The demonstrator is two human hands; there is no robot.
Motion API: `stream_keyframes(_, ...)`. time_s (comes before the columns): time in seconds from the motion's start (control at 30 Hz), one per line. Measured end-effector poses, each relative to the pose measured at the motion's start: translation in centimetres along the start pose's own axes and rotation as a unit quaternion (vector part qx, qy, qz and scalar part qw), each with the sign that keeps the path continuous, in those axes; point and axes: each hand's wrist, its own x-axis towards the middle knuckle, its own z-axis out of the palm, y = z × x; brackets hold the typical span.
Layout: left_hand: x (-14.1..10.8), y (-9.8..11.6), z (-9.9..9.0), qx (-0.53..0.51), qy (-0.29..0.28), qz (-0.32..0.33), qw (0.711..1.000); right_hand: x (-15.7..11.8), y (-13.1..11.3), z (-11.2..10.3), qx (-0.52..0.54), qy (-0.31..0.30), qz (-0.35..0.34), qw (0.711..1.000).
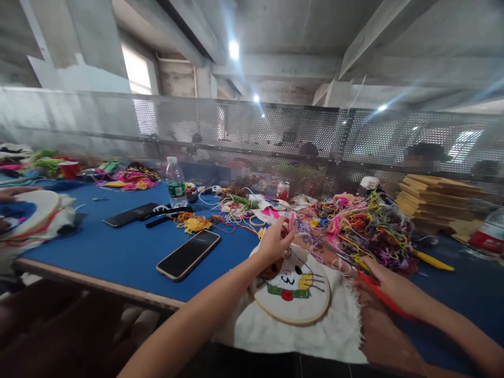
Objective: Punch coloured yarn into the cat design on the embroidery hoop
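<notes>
Head view: an embroidery hoop (292, 319) on white cloth (338, 336) lies at the near edge of the blue worktop (129, 252), directly before the person. The stitched cat face shows a green collar and red centre. Left hand (275, 242): above the hoop's upper part, fingers bent at a small pink item (292, 221); whether the grip is closed on it cannot be determined. Right hand (384, 275): to the right of the hoop, grip closed on red-handled scissors (368, 278), blades directed toward the yarn scraps. A tangled yarn pile (366, 226) lies beyond. Noted left of the hoop: a smartphone (189, 255), orange-yellow yarn (193, 222) and a water bottle (175, 184).
</notes>
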Motion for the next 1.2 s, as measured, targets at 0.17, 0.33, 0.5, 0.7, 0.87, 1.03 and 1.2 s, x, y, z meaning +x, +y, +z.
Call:
stream_keyframes(0.17, 0.1, 0.6, -0.1, -0.035, 0.024, -0.002, 0.999, 0.6, -1.2, -0.4, -0.125, -0.031, 0.018, 0.992)
stream_keyframes(0.33, 0.1, 0.7, -0.1, -0.04, 0.025, -0.004, 0.999, 1.5, -2.0, -0.1, -0.134, -0.075, -0.025, 0.988)
stream_keyframes(0.5, 0.0, 0.7, -0.1, -0.027, 0.028, -0.001, 0.999, 2.5, -2.1, 0.3, -0.124, -0.086, -0.039, 0.988)
stream_keyframes(0.7, 0.0, 0.6, -0.1, -0.024, 0.023, 0.003, 0.999, 3.6, -1.5, 0.6, -0.116, -0.094, -0.069, 0.986)
stream_keyframes(0.87, 0.0, 0.8, -0.2, -0.008, 0.024, 0.0, 1.0, 4.4, -2.0, 0.2, -0.105, -0.108, -0.078, 0.985)
stream_keyframes(1.03, 0.0, 1.0, -0.3, -0.007, 0.028, -0.003, 1.0, 5.2, -2.7, 0.1, -0.075, -0.132, -0.095, 0.984)
stream_keyframes(1.2, 0.0, 0.7, -0.2, -0.005, 0.025, -0.001, 1.0, 5.6, -3.0, 0.2, -0.101, -0.136, -0.104, 0.98)
